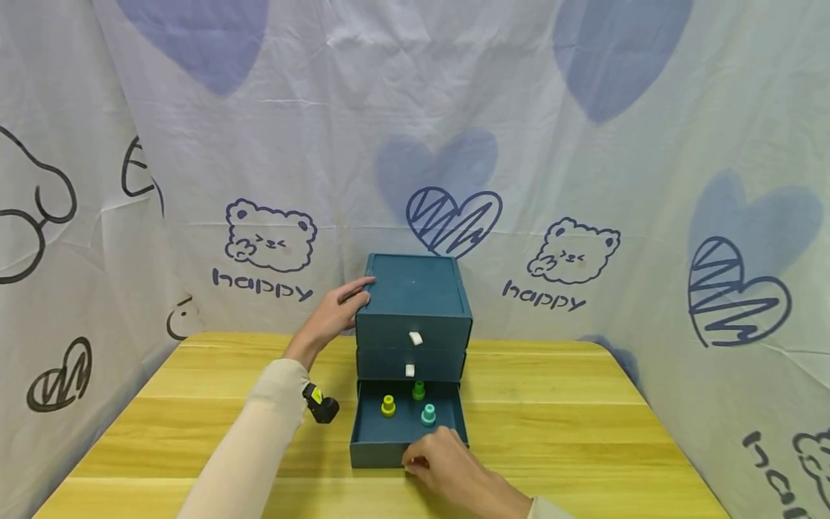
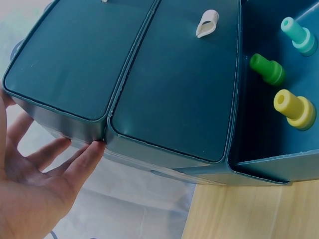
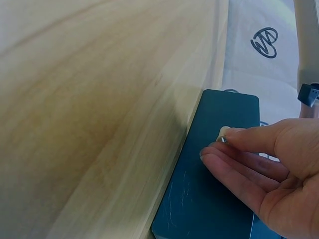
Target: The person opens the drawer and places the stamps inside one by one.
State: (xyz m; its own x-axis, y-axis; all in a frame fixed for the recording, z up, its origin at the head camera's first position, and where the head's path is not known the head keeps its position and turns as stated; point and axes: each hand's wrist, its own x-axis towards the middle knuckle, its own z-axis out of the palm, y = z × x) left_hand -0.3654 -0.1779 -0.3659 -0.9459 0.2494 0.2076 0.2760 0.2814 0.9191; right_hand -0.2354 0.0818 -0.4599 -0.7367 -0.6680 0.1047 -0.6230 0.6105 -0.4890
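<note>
A dark teal cabinet [image 1: 415, 288] with stacked drawers stands on the table. Its bottom drawer [image 1: 376, 454] is pulled out and holds a yellow peg [image 1: 387, 406], a green peg [image 1: 418, 391] and a turquoise peg [image 1: 428, 414], all upright. My left hand [image 1: 333, 317] rests against the cabinet's left side, fingers extended; in the left wrist view the fingertips touch its side wall. With thumb and finger, my right hand [image 1: 447, 465] pinches the small white pull tab [image 3: 223, 133] on the front of the bottom drawer. The tab is mostly hidden by the fingers.
The two upper drawers are closed, each with a white pull tab [image 1: 416, 338] on its front. Under everything lies a wood-grain table [image 1: 551, 418]. A white cloth [image 1: 337, 166] with hearts and bears hangs behind and at both sides.
</note>
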